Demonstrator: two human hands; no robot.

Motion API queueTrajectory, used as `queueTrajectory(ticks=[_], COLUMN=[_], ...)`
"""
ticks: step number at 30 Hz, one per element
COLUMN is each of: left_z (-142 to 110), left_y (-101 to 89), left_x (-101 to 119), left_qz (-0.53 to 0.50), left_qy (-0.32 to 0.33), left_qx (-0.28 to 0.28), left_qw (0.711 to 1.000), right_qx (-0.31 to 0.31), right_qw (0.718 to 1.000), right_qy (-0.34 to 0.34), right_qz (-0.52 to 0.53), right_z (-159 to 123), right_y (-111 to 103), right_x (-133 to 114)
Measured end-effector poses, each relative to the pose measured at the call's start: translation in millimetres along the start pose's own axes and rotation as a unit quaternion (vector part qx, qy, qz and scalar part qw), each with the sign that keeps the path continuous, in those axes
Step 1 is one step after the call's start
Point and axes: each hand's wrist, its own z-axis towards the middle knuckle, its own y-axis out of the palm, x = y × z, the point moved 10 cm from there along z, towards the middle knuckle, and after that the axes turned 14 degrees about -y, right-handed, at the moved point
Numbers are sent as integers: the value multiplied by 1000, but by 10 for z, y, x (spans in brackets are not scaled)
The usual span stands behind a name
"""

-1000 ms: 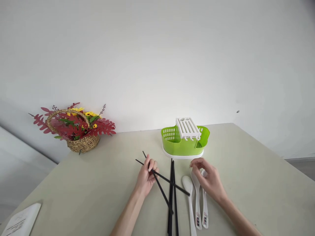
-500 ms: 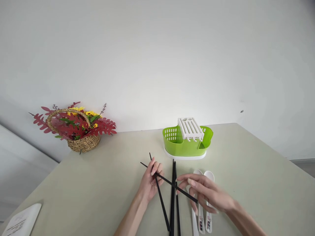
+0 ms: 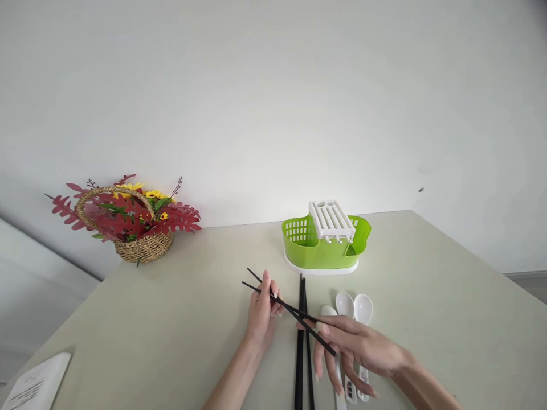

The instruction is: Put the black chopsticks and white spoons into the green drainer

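Two crossed black chopsticks (image 3: 287, 306) hung at six o'clock over bench (image 3: 192, 330): left hand (image 3: 262, 313) gripped both, right hand (image 3: 356, 344) pinched one near end. Green caddy (image 3: 318, 259) stood at one o'clock from them.

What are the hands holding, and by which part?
Two black chopsticks: the left hand grips both toward their thinner ends; the right hand pinches one near its thicker end.
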Motion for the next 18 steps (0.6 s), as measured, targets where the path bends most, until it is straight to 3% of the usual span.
queueTrajectory(ticks=[9, 18], left_z=[17, 38], left_y=[-75, -66], left_x=[-24, -53], left_qz=[22, 12], left_qy=[6, -26], left_qx=[48, 30], left_qw=[999, 999], right_qx=[10, 22], right_qw=[992, 997], right_qy=[19, -13], right_qz=[-122, -72], right_z=[-52, -48], right_y=[-150, -178], right_x=[53, 90])
